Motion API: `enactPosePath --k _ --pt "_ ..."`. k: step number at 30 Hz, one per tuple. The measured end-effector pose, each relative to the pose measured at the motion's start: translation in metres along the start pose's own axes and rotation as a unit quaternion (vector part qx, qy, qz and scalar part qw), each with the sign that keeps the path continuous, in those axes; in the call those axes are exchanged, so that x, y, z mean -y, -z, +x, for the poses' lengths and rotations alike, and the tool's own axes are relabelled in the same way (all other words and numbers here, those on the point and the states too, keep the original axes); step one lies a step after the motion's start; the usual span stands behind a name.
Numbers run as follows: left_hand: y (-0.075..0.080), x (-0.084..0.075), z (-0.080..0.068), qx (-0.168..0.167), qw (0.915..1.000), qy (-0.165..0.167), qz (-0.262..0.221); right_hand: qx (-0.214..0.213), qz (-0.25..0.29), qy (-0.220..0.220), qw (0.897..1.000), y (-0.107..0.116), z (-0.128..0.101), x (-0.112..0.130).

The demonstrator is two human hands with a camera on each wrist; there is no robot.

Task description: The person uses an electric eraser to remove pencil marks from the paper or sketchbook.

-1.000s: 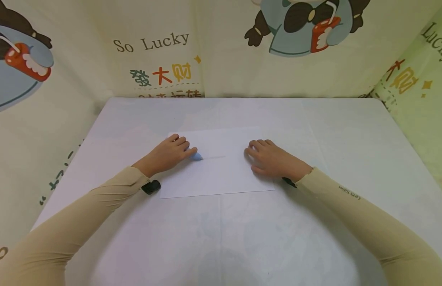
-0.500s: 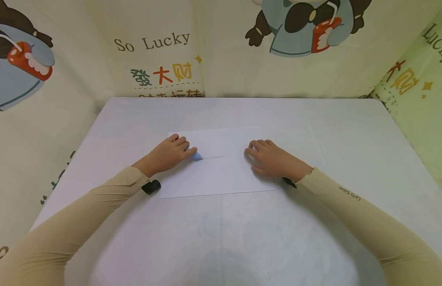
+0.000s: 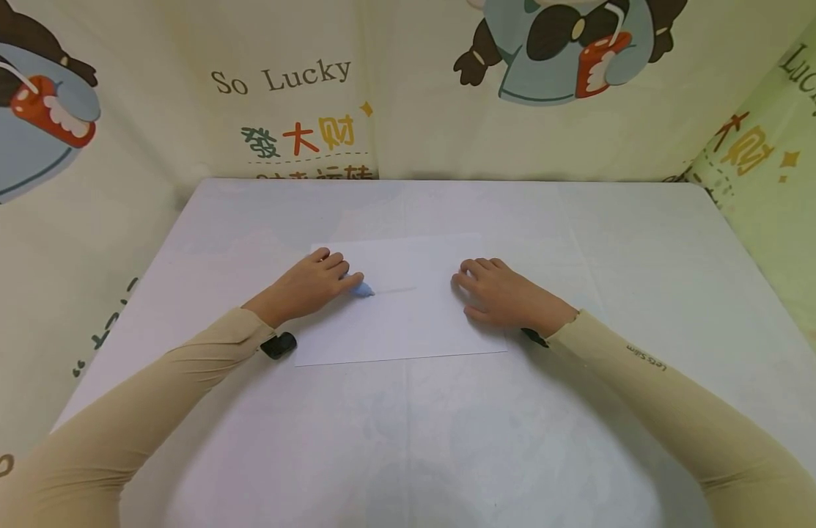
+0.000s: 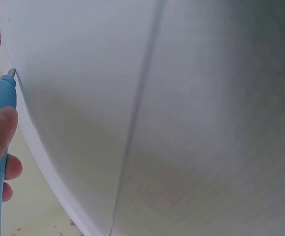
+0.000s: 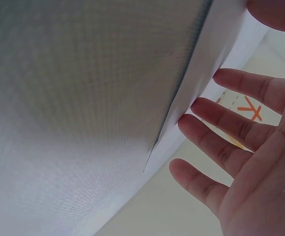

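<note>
My left hand (image 3: 313,281) grips a light blue pen (image 4: 0,96) with a grey metallic tip, the thumb lying along its side. The tip meets a white sheet of paper (image 3: 408,334) at the left end of a faint straight line (image 3: 397,290). Spread over the sheet's right side, my right hand (image 3: 506,295) holds nothing. In the right wrist view its fingers (image 5: 245,83) are extended, with several fingertips at the paper. Most of the pen is hidden under the left hand in the head view.
The paper lies on a wide table with a white cover (image 3: 408,440). Cream curtains (image 3: 408,132) with cartoon prints and lettering hang behind and at both sides. A black wrist camera (image 3: 278,345) sits under the left cuff.
</note>
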State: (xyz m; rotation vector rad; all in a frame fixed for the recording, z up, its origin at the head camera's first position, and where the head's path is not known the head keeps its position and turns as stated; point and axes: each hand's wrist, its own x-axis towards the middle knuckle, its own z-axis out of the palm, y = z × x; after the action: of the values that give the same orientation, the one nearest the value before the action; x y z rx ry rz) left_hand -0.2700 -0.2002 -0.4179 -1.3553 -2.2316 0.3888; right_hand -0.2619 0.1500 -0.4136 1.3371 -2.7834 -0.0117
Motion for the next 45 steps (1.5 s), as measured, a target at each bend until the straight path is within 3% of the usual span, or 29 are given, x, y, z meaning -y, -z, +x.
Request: enactPosePath --k 10,20,32,45 --pt "-0.0005 0.0005 -0.0004 -0.006 0.9998 0.019 0.009 -0.012 -0.003 0.003 1.0 0.0 -0.0009 0.0004" --pt "0.0011 0.0003 0.0003 -0.002 1.0 0.002 0.001 -0.017 -0.004 0.005 1.0 0.0003 -0.0014 0.0009" --pt "0.0037 0.0002 0.0002 -0.001 1.0 0.004 -0.003 -0.003 -0.002 0.003 1.0 0.0007 -0.0002 0.0007" --pt "0.0046 0.0005 0.0031 0.004 1.0 0.005 0.007 -0.016 -0.005 0.009 1.0 0.0021 -0.001 0.0002"
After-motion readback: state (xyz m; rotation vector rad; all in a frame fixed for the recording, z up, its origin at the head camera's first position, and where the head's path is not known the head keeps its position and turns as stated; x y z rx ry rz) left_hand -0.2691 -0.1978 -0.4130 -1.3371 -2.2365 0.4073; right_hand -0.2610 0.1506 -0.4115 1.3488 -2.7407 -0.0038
